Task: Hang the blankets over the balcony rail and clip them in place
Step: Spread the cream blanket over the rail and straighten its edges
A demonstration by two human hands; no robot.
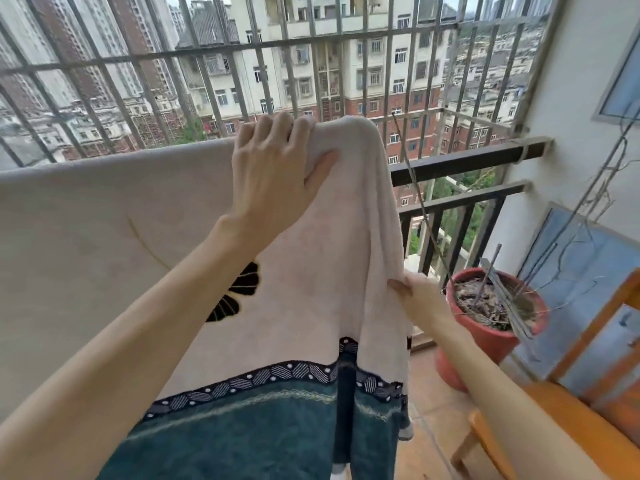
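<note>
Balcony, tall city blocks behind bars. Blanket lies over balcony rail, hangs down your side. Your left hand grips top fold. Your right hand pinches side edge lower down. Step looks like spreading. Next: pull it flat, then find clips; none in sight.

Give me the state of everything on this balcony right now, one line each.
blanket: draped over the balcony rail, right end bunched up, no clip visible.
left hand: grips the blanket's top fold at the rail.
right hand: pinches the blanket's right edge lower down.
balcony rail: covered by blanket at left, bare at right.
flower pot: upright on the floor, dry soil and bare twigs inside.
</note>
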